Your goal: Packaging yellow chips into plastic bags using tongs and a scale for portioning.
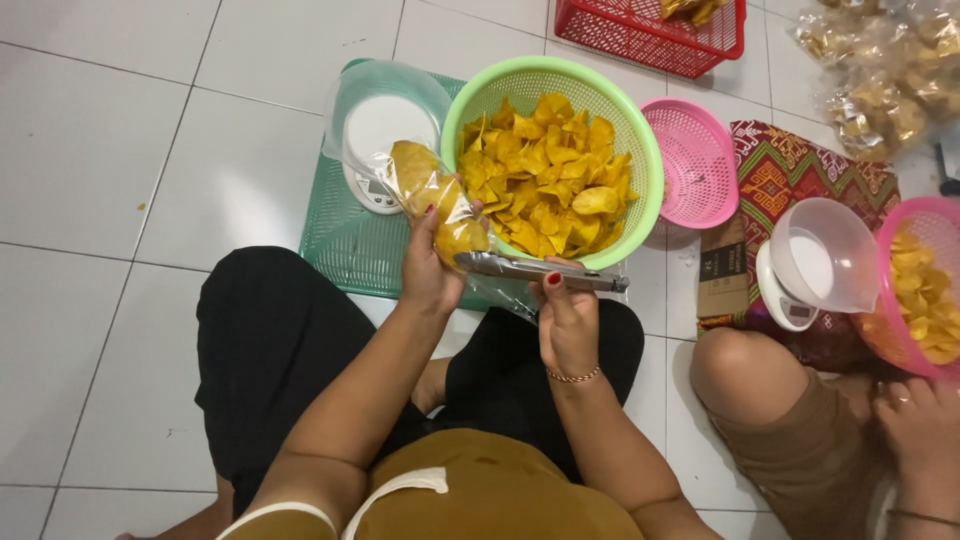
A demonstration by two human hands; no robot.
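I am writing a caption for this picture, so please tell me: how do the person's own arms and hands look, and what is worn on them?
Both forearms are bare. The right hand has a thin beaded bracelet at the wrist. Dark red nail polish shows on both the right and left hand.

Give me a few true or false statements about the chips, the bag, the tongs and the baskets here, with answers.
1. The left hand holds a clear bag of chips. True.
2. The right hand holds a spoon. False: it holds metal tongs.
3. The green basket is empty. False: it is full of yellow chips.
4. A white kitchen scale sits on a green mat. True.
5. The small pink basket lies left of the green one. False: it lies right.
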